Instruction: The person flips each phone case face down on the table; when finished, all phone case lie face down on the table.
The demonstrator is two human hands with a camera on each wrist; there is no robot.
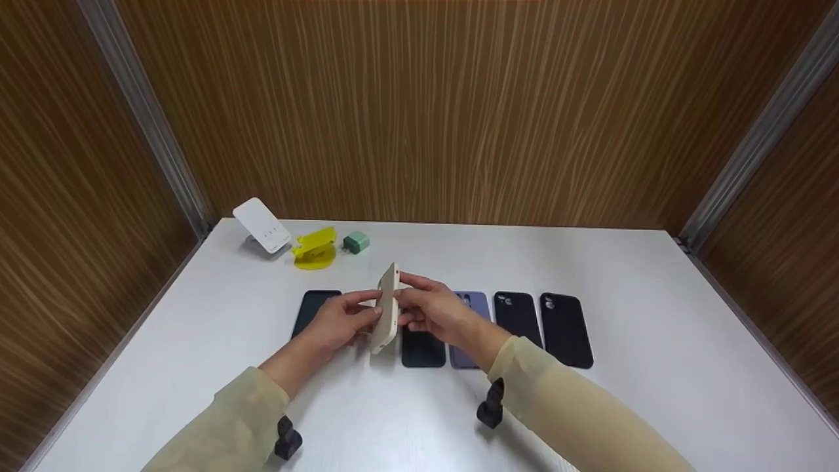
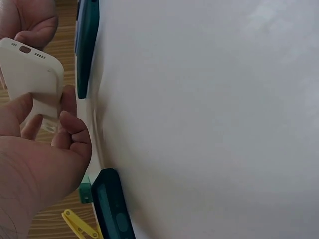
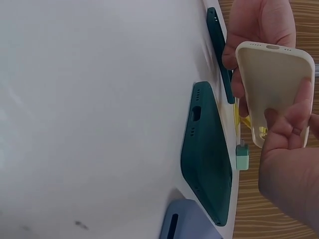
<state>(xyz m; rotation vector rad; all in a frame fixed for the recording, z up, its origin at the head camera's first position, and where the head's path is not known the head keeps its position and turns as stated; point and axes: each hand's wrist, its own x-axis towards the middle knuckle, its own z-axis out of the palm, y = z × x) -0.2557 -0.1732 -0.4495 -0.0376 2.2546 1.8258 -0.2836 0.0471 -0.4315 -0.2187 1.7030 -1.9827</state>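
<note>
A cream phone case (image 1: 387, 311) is held upright between both hands above the white table, its hollow inner side facing the right wrist view. My left hand (image 1: 335, 321) pinches it from the left, thumb and fingers on its back and edge. On the other side, my right hand (image 1: 440, 311) grips it, with fingers reaching into the hollow (image 3: 256, 89). Beneath the hands lie a dark green phone case (image 1: 313, 308) at left and another dark green case (image 1: 423, 349) just right of the cream one. Parts of both are hidden by the hands.
Further right lie a purple case (image 1: 473, 308) and two black cases (image 1: 518, 318), the purple one partly behind my right arm. Toward the back left stand a white phone stand (image 1: 262, 225), a yellow stand (image 1: 315, 250) and a green charger plug (image 1: 356, 242). Wood-grain panels (image 1: 419, 111) enclose the table.
</note>
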